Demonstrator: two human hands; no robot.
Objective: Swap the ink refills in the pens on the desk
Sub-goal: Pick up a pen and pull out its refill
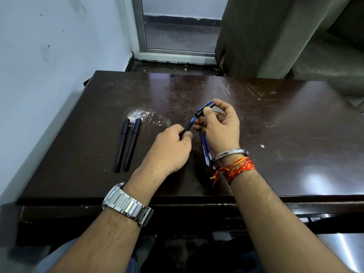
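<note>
While held above the dark brown glossy wooden surface (275, 134), slim black plastic pen body (187, 128) sits pinched betw. thumb and fingers of left hand (169, 148), its blue-tipped end pointing up and right toward right hand (218, 125). R. hand pinches short black plastic pen cap w/ blue clip (204, 110) betw. thumb and forefinger; cap just beside pen tip, apart from it by a small gap. Same hand also grips bundle of thin blue ink refills (205, 150) under lower fingers; refills run down past wrist, whether ends touch surface cannot tell. Left of hands, well apart: two capped black pens (128, 144) lying side by side on surface, nearly parallel, caps at far end. Silver metal link wristwatch (128, 203) on l. wrist; steel bangle (228, 154) and red-orange thread bands (236, 169) on r. wrist. Surface scratched, whitish scuff patch (137, 114) near pen caps.
</note>
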